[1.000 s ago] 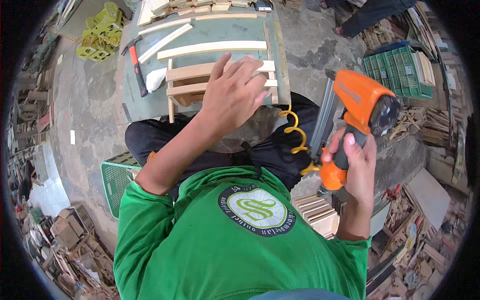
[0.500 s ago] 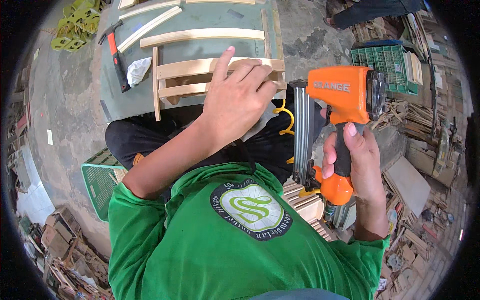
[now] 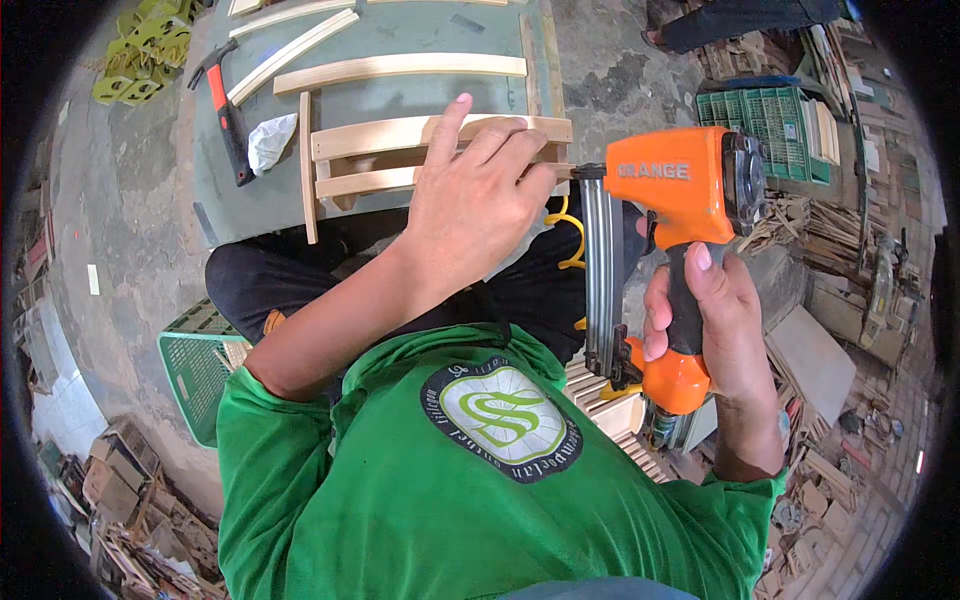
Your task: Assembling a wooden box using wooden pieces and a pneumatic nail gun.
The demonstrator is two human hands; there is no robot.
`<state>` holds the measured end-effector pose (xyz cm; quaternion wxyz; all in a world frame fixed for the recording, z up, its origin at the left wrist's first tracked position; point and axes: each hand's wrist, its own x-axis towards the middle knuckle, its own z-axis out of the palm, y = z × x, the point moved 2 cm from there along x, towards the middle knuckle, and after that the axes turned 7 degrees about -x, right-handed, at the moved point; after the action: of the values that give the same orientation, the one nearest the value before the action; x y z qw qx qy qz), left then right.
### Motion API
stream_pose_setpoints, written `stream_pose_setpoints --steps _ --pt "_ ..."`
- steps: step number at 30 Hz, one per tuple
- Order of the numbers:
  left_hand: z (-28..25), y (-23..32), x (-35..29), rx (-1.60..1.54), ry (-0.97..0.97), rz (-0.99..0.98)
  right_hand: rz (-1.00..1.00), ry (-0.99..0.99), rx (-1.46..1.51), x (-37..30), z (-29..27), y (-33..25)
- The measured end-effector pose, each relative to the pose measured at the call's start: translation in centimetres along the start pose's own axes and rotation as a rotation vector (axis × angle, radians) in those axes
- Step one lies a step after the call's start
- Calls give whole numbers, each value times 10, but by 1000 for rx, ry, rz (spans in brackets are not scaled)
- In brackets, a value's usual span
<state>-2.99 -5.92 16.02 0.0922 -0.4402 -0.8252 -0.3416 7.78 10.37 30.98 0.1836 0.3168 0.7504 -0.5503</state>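
On the work table sits a small wooden frame [image 3: 365,137] of pale slats joined to an upright strip on its left. My left hand [image 3: 470,195] lies across its right part, fingers bent over the slats and one finger stretched out. Its fingertips are partly hidden. My right hand [image 3: 720,300] is wrapped round the black grip of an orange nail gun [image 3: 665,180] with a silver magazine. The gun's nose is at the frame's right end, seemingly touching it. A yellow coiled air hose [image 3: 572,245] hangs behind the magazine.
The grey-green table [image 3: 400,98] also bears loose wooden strips [image 3: 400,68], a claw hammer [image 3: 228,115] and a white crumpled bag [image 3: 270,143]. Green crates stand at left [image 3: 190,370] and far right [image 3: 765,130]. Wood scraps [image 3: 140,500] litter the floor. Another person's leg [image 3: 750,22] shows at top right.
The nail gun in my right hand has shifted slightly left, bringing its nose up to the frame's right end. My left hand stays on the slats.
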Motion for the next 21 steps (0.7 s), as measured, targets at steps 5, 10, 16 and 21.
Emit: stream_pose_setpoints --steps 5,10,16,21 --pt "0 0 0 -8 7 1 16 -3 -6 0 1 1" --pt "-2 2 1 -47 58 13 11 -17 -9 0 2 0" --pt "2 1 0 -10 32 -6 -31 -45 27 -4 -5 2" --pt "-1 2 2 -20 32 15 -106 -8 64 -20 -19 19"
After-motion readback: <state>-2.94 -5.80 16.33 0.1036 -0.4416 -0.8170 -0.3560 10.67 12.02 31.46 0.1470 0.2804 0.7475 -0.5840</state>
